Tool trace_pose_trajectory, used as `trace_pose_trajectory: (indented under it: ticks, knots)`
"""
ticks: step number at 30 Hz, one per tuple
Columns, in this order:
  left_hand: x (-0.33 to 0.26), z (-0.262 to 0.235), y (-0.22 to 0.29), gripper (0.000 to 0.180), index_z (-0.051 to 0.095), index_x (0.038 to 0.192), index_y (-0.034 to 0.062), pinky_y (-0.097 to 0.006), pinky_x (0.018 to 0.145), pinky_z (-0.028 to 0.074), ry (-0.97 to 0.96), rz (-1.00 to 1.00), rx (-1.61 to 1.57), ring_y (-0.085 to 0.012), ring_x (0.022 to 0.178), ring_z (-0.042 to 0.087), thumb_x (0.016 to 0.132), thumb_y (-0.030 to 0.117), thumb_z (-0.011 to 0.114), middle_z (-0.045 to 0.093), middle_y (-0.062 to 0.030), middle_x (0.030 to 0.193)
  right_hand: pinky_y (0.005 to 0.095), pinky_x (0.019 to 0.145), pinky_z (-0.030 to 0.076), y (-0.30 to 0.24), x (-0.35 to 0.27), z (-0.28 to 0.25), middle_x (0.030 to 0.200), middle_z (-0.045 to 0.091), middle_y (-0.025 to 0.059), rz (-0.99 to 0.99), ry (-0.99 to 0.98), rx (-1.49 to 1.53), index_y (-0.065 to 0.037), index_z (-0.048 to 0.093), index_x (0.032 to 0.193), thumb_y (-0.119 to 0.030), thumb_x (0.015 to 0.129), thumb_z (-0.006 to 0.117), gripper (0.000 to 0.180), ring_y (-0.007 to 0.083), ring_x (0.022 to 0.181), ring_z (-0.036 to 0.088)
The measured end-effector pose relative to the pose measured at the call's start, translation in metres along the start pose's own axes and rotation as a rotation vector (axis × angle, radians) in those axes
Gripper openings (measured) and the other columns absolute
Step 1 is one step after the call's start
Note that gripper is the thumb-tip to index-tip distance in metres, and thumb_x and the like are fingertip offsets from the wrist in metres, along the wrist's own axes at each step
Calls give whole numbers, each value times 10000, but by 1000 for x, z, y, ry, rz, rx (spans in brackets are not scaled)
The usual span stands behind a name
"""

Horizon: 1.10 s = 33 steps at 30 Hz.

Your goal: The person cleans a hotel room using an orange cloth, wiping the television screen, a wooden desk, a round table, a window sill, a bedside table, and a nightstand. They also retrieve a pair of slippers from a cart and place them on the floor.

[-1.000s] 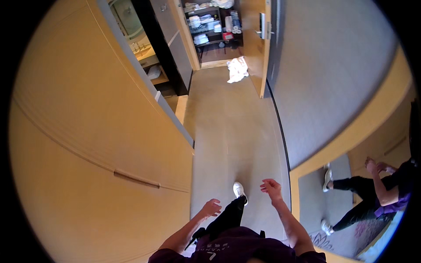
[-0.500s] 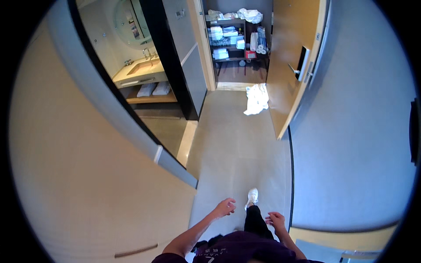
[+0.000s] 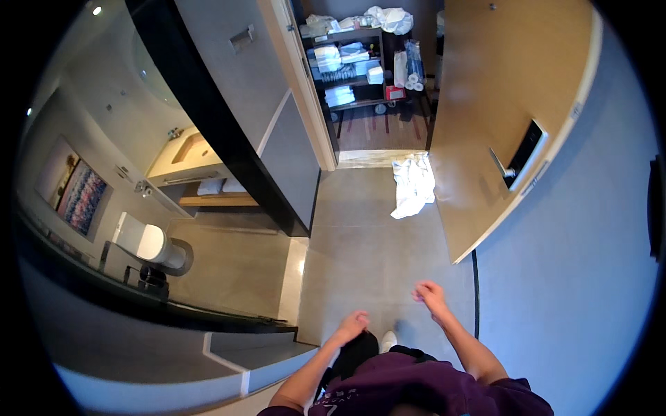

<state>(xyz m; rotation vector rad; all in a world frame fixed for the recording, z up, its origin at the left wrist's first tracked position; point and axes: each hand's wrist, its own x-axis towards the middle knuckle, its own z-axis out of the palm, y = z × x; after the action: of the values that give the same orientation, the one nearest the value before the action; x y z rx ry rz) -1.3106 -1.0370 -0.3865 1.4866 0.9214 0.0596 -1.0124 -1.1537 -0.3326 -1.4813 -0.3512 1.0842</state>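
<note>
My left hand hangs low in front of my body, fingers loosely bent and nothing held. Farther forward and to the right, my right hand is also bare, its fingers relaxed and slightly apart. Neither touches anything. Ahead on the floor lies a crumpled white cloth, close to the bottom of the open wooden door. Beyond the doorway stands a housekeeping cart stacked with folded white linens and small supplies.
On the left, a bathroom opening shows a toilet, a sink and a framed picture. The door's dark lock plate and handle jut out at right. A pale threshold crosses the doorway.
I have moved forward along the hallway; the door, cloth and cart appear nearer, and more of the bathroom shows. My right hand has swung forward and up, and my left has dropped back slightly.
</note>
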Motion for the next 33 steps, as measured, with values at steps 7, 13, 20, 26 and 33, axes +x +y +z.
trace_pose_trajectory:
  ticks: [7, 13, 20, 26, 33]
  knots:
    - [163, -132, 49, 234, 627, 1026, 113, -353, 641, 520, 33, -306, -211, -181, 780, 669, 918, 320, 622, 682, -57, 971, 260, 729, 553, -121, 211, 104, 882, 685, 61, -75, -239, -110, 28, 646, 1148, -70, 970, 592, 210, 122, 776, 656]
    - [330, -241, 174, 284, 582, 1229, 22, -338, 677, 562, 215, -131, -270, -221, 829, 713, 953, 85, 597, 685, -128, 968, 258, 736, 560, -157, 331, 124, 911, 706, 74, 188, -58, -3, -7, 642, 1156, -67, 978, 600, 192, 127, 809, 673]
    - [497, -300, 316, 253, 588, 1223, 43, -364, 806, 591, 27, -216, -323, -226, 917, 715, 996, 152, 609, 699, -115, 1049, 262, 729, 558, -215, 460, 111, 909, 709, 87, 174, 61, 75, -9, 649, 1141, -74, 980, 623, 175, 134, 777, 671]
    - [647, -324, 392, 283, 567, 1247, 44, -364, 773, 585, -93, -162, -288, -227, 918, 712, 975, 114, 597, 696, -120, 1057, 268, 709, 559, -257, 631, 121, 937, 722, 102, 124, 73, 78, -6, 673, 1123, -38, 968, 613, 169, 147, 802, 678]
    - [774, -391, 402, 325, 548, 1280, 16, -394, 812, 594, -134, -181, -149, -261, 946, 712, 980, 128, 605, 683, -145, 1090, 310, 800, 585, -352, 837, 164, 993, 722, 119, -12, -283, -97, -32, 614, 1242, -139, 958, 669, 308, 175, 888, 705]
